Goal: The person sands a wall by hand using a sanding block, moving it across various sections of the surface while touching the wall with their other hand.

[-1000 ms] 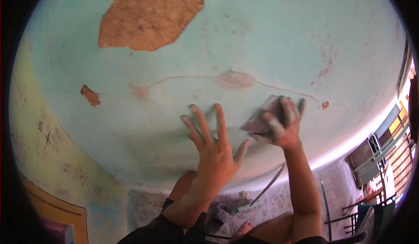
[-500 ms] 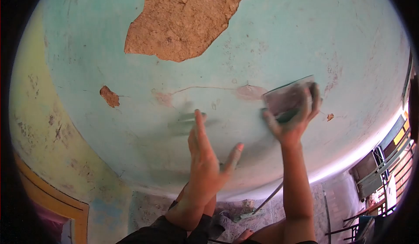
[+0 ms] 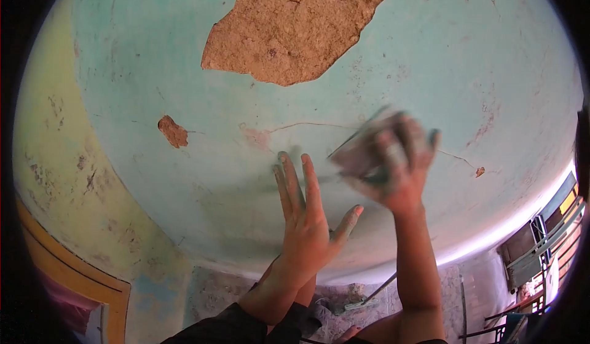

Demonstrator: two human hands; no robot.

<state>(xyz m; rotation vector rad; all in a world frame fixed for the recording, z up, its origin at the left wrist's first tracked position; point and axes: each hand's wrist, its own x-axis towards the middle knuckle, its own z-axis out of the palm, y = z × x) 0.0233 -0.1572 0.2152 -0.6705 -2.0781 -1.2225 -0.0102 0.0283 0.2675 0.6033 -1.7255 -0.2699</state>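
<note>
My right hand (image 3: 402, 172) grips a flat, brownish piece of sandpaper (image 3: 359, 156), blurred by motion, against the pale green wall (image 3: 215, 184). A thin crack (image 3: 307, 123) runs along the wall toward it, and the sandpaper overlaps the crack's right end in this view. To the left, my left hand (image 3: 304, 227) is open, fingers stretched up and thumb apart, with its fingertips close to the wall. Just above those fingertips lies a small pinkish patch (image 3: 257, 138).
A large bare brown patch (image 3: 295, 33) marks the upper wall, with smaller chipped spots (image 3: 173, 132) to either side. Yellow wall (image 3: 67, 178) and an orange frame (image 3: 74, 264) are at left. Metal bars and furniture (image 3: 531, 258) stand at right; a stick-like handle (image 3: 378, 292) leans below.
My right hand has moved left and tilted with the sandpaper, now over the crack. My left hand's fingers have spread near the wall. The view has shifted slightly left.
</note>
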